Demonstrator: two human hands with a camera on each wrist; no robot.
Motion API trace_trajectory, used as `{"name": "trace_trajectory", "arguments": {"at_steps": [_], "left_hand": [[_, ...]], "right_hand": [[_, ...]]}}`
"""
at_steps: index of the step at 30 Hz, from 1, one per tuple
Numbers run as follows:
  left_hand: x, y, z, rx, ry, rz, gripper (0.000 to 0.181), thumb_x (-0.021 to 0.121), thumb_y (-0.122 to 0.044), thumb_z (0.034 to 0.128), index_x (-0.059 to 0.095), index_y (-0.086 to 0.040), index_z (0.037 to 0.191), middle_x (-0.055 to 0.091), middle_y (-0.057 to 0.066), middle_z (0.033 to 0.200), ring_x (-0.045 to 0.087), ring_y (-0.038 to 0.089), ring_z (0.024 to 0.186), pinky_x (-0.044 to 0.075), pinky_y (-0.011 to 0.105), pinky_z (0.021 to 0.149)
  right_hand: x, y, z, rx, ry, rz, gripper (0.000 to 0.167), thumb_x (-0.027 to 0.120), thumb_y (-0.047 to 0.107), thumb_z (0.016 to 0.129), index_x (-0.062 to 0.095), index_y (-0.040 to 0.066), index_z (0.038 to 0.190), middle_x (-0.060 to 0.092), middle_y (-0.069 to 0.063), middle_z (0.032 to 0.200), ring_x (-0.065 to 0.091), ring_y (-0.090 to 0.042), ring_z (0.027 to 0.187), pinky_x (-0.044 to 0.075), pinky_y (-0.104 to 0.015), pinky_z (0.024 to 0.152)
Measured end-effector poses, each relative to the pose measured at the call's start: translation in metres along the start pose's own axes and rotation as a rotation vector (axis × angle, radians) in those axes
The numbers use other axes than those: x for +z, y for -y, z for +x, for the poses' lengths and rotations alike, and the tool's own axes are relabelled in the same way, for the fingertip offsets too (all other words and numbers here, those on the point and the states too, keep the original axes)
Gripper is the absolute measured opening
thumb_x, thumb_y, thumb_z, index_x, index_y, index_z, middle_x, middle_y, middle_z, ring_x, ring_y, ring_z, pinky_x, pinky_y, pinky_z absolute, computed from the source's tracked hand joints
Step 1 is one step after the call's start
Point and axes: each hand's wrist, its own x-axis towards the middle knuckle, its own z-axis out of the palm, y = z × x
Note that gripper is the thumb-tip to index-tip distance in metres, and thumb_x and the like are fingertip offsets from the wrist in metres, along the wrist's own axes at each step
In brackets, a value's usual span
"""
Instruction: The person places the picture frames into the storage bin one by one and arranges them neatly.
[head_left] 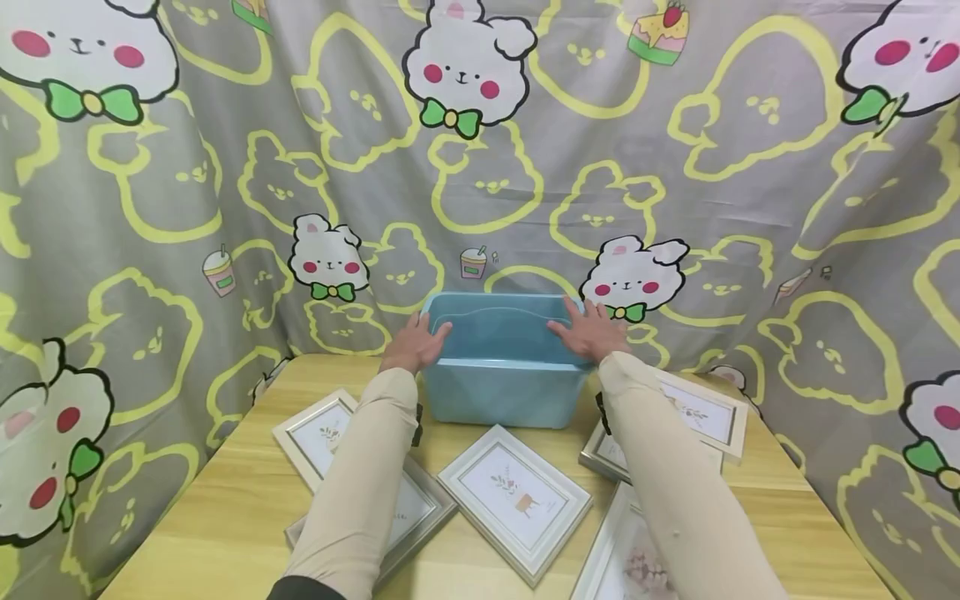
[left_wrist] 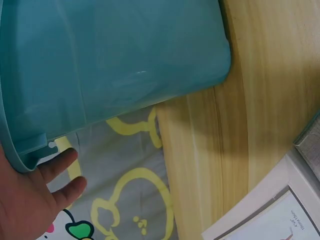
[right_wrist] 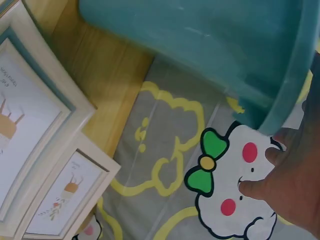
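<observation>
Blue bin (head_left: 504,396): upright on the surface (head_left: 195,508), middle of its far edge, up against the patterned curtain (head_left: 487,196) or nearly; can't tell if they touch.
Bin weight: looks like thin plastic, so light by my guess; its floor is hidden from me, so any load inside is unknown.
Bin walls: probably stiff at the corners, a bit springy mid-panel; smooth sheen, so I'd expect slipping if palms only press the sides. Not fragile.
Rim (head_left: 510,363): lip turns outward, best hold. I'd hook both short ends under it, level, thumbs inside.
Left hand (head_left: 409,345): at the rim's left end, thumb over the inner side, fingers (left_wrist: 59,165) spread outside the wall; can't tell how hard it bears.
Right hand (head_left: 594,333): same at the right end, fingers (right_wrist: 256,189) spread outside and below the lip.
White frame (head_left: 517,500): flat before the bin, toward the near edge; glazed face probably breakable, so I'd keep the bin's base off it.
Side frames (head_left: 697,408): overlapping near the right edge, likewise to be kept clear.
</observation>
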Motion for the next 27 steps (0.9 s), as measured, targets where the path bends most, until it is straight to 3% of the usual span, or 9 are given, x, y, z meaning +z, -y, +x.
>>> {"name": "trace_trajectory", "arguments": {"at_steps": [8, 16, 20, 27], "left_hand": [[0.003, 0.001, 0.005, 0.005, -0.026, -0.058, 0.079, 0.026, -0.063, 0.0969, 0.015, -0.011, 0.156, 0.015, 0.014, 0.162, 0.023, 0.037, 0.147, 0.023, 0.052, 0.118], [0.007, 0.002, 0.006, -0.04, -0.043, -0.094, 0.079, 0.029, -0.064, 0.0957, 0.016, -0.015, 0.156, 0.031, 0.019, 0.156, 0.03, 0.038, 0.144, 0.029, 0.055, 0.114], [0.007, 0.001, 0.006, -0.054, -0.056, -0.1, 0.077, 0.03, -0.064, 0.0954, 0.018, -0.017, 0.156, 0.036, 0.019, 0.153, 0.035, 0.038, 0.141, 0.033, 0.055, 0.112], [0.007, 0.003, 0.004, -0.07, -0.06, -0.114, 0.077, 0.031, -0.064, 0.0953, 0.018, -0.018, 0.156, 0.037, 0.019, 0.153, 0.037, 0.039, 0.139, 0.034, 0.055, 0.111]], "right_hand": [[-0.005, -0.011, -0.003, 0.018, 0.001, 0.012, 0.074, 0.027, 0.061, 0.098, 0.006, 0.021, 0.157, 0.012, -0.021, 0.16, 0.011, -0.044, 0.147, 0.014, -0.077, 0.105], [-0.004, -0.024, -0.003, 0.035, 0.035, 0.081, 0.074, 0.026, 0.059, 0.099, 0.004, 0.019, 0.157, 0.011, -0.028, 0.158, 0.011, -0.051, 0.144, 0.011, -0.081, 0.102], [-0.001, -0.034, -0.004, 0.068, 0.036, 0.101, 0.074, 0.025, 0.06, 0.099, 0.005, 0.019, 0.157, 0.014, -0.032, 0.155, 0.016, -0.054, 0.141, 0.016, -0.08, 0.102], [0.002, -0.051, -0.006, 0.108, 0.042, 0.141, 0.076, 0.019, 0.062, 0.098, 0.007, 0.016, 0.157, 0.012, -0.033, 0.156, 0.013, -0.055, 0.142, 0.013, -0.08, 0.103]]}}
